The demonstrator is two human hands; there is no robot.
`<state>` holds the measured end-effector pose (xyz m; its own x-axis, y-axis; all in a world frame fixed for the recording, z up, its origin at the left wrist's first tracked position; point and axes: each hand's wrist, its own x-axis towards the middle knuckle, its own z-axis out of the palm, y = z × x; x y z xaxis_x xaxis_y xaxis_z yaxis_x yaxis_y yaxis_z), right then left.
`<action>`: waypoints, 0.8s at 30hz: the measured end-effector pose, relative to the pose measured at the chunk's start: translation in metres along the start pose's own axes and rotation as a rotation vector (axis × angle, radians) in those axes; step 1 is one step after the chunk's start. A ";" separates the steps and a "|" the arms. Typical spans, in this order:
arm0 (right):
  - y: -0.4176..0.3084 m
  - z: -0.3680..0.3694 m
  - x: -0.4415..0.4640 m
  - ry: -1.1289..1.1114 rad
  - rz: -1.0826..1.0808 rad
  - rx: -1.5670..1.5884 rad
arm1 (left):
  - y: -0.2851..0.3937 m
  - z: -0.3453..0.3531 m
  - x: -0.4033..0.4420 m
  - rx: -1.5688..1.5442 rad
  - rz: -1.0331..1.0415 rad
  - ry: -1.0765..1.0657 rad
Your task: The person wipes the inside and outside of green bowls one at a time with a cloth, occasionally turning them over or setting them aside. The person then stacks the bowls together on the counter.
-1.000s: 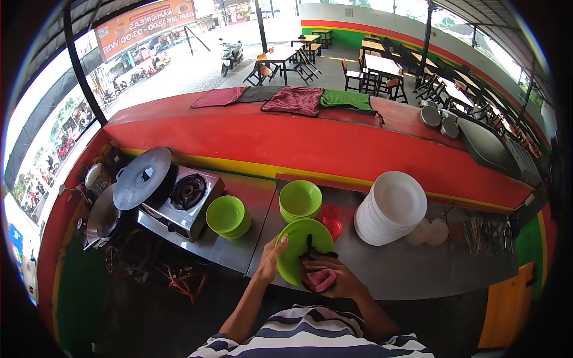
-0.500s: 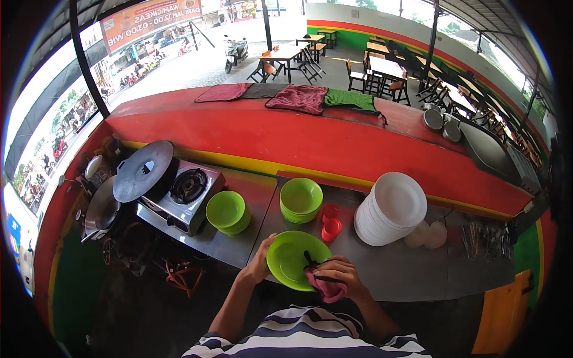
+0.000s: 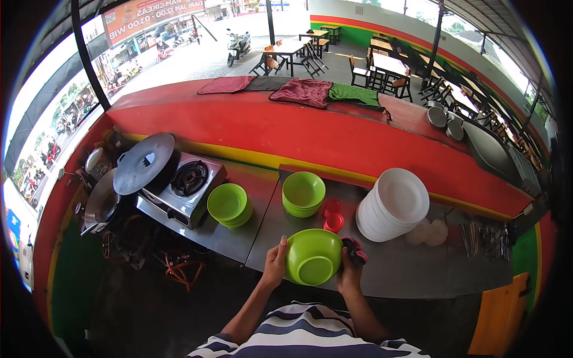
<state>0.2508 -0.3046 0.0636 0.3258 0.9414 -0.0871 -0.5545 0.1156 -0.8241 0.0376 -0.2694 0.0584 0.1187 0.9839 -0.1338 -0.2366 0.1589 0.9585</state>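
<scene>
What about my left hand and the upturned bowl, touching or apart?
Touching. The head view shows the left hand at the left edge of the upturned bowl, thumb against the rim.

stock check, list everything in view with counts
Round plastic bowl: one, green, between hands
Bowl stacks: two, green, steel counter
Round dish stack: one, white, counter
Small cups: two, red, beside dishes
Flat discs: two, whitish, beside dishes
Metal cutlery: uncounted, silver, counter right
Gas stove: one, silver, counter left
Wide metal vessels: two, grey, stove's left
Cloths: four, pinkish, grey, green, red ledge
Bunched cloth: one, pink, right hand
Pots: several, silver, ledge right
Tables, chairs: several, brownish, beyond ledge
Scooter: one, silvery, outside
Left hand, right hand: two, bare, bowl
</scene>
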 end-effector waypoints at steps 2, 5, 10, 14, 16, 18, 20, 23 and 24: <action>0.012 -0.021 0.001 -0.070 -0.063 -0.091 | 0.020 0.011 -0.007 0.015 -0.022 0.015; 0.012 -0.038 -0.002 -0.285 -0.179 -0.180 | 0.030 0.018 -0.010 0.112 -0.121 -0.031; -0.045 0.016 -0.007 -0.526 -0.492 -0.773 | 0.019 0.016 -0.004 0.364 -0.203 -0.111; -0.058 0.025 -0.005 -0.651 -0.645 -0.894 | 0.039 0.027 -0.010 0.539 -0.038 -0.231; -0.059 0.026 -0.005 -0.635 -0.597 -0.859 | 0.050 0.031 -0.013 0.419 -0.002 -0.245; -0.055 0.019 -0.002 -0.604 -0.496 -0.842 | 0.062 0.031 -0.015 0.365 0.006 -0.252; -0.048 0.017 -0.003 -0.551 -0.320 -0.651 | 0.072 0.025 -0.015 0.372 -0.017 -0.252; -0.038 0.013 -0.004 -0.469 -0.155 -0.450 | 0.068 0.016 -0.016 0.337 0.009 -0.198; -0.034 0.011 -0.004 -0.440 -0.119 -0.395 | 0.072 0.014 -0.016 0.299 0.020 -0.172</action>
<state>0.2600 -0.3082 0.0984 -0.0260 0.9817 0.1885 -0.1800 0.1809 -0.9669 0.0317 -0.2750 0.1334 0.2842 0.9541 -0.0944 0.0492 0.0838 0.9953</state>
